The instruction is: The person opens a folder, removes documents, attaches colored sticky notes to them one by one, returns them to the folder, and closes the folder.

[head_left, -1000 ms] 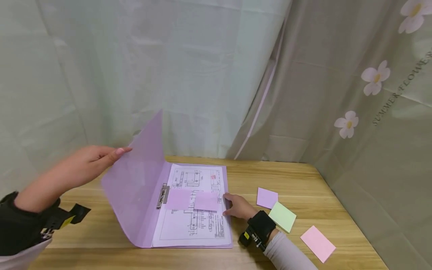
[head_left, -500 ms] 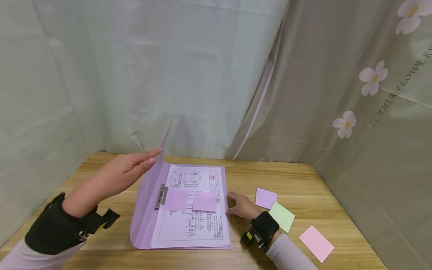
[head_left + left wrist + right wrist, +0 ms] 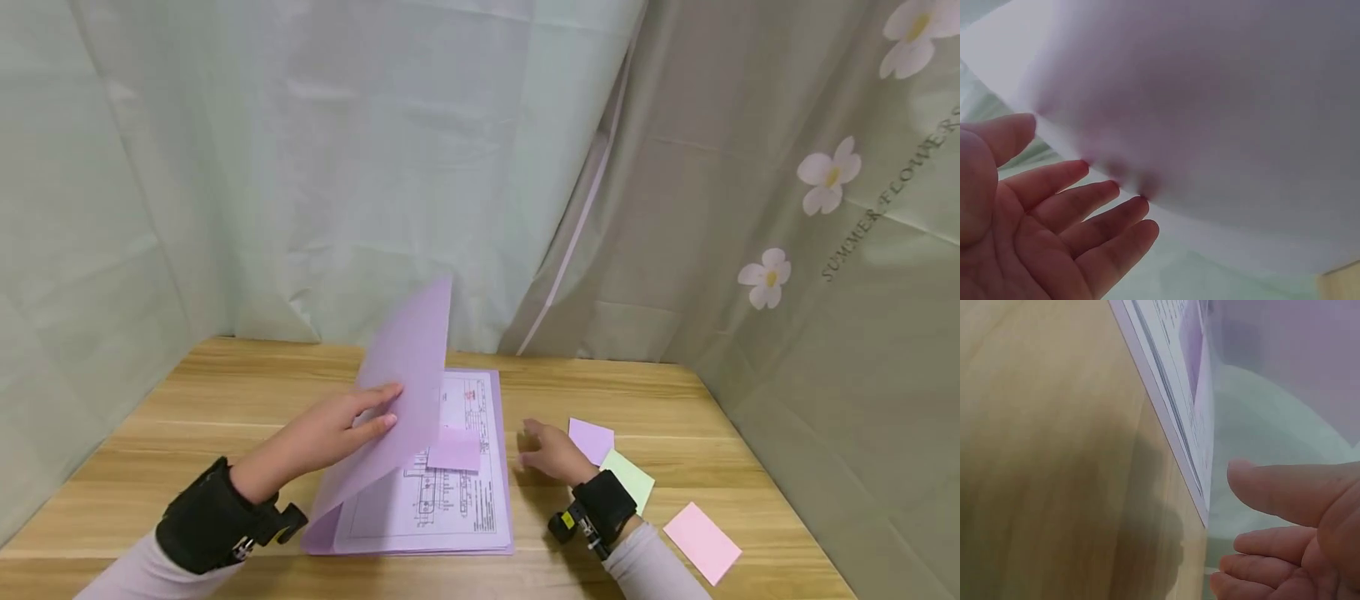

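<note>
A purple file folder [image 3: 405,375] lies on the wooden table with its front cover raised and leaning to the right over the pages. My left hand [image 3: 337,429] presses the outside of that cover with extended fingers; in the left wrist view the fingertips [image 3: 1138,203] meet its surface. Inside sits a stack of printed technical drawings [image 3: 457,508] with a purple sticky note [image 3: 453,450] on top. The cover hides the metal clip and the left part of the page. My right hand [image 3: 555,454] hovers just right of the folder, fingers relaxed, holding nothing.
To the right lie a purple note pad [image 3: 591,439], a green note pad [image 3: 630,479] partly behind the right wrist, and a pink note pad [image 3: 702,542]. A pale curtain [image 3: 405,167] with printed flowers surrounds the table [image 3: 247,383].
The left hand has moved right, swinging the folder cover from leaning left to leaning right over the pages. The right hand has drawn away from the folder's right edge.
</note>
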Tool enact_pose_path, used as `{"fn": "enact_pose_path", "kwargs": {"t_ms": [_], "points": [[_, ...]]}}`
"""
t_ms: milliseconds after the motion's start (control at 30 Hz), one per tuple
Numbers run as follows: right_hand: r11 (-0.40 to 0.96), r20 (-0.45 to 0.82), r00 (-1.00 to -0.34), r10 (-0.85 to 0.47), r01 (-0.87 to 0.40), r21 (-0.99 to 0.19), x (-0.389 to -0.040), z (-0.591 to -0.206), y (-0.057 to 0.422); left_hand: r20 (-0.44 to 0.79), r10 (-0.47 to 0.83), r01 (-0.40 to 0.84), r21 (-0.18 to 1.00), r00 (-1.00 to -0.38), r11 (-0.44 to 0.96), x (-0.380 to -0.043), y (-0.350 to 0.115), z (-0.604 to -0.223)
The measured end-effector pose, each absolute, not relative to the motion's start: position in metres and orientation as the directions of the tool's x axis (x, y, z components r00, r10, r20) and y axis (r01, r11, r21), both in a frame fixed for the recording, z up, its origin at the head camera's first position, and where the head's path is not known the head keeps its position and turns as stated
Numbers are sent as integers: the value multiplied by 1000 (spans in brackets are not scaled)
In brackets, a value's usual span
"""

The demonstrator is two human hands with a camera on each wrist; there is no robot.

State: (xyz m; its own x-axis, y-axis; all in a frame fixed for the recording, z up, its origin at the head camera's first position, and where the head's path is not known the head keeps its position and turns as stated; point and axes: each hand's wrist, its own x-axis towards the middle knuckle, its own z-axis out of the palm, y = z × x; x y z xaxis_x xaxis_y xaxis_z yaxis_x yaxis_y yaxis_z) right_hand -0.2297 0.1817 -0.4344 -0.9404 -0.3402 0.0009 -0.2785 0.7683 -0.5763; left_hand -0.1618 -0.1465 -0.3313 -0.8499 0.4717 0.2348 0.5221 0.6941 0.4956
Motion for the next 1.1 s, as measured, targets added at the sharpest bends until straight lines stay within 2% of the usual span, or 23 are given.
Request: {"fn": "enact_pose_path", "kwargs": {"t_ms": [200, 467, 800, 1100], "points": [[755, 19, -949, -316, -263, -601, -228, -439, 191, 230, 514, 557, 469, -826, 685, -165, -141, -352], [761, 10, -955, -297, -243, -602, -229, -437, 196, 162, 502, 509, 504, -849, 698, -170, -139, -368], [782, 4, -967, -256, -209, -588, -229, -431, 198, 124, 566, 541, 513, -815, 666, -175, -134, -391], [757, 12, -963, -269, -219, -616, -226, -434, 198, 13, 603, 528, 500, -797, 686, -174, -125, -410]]}}
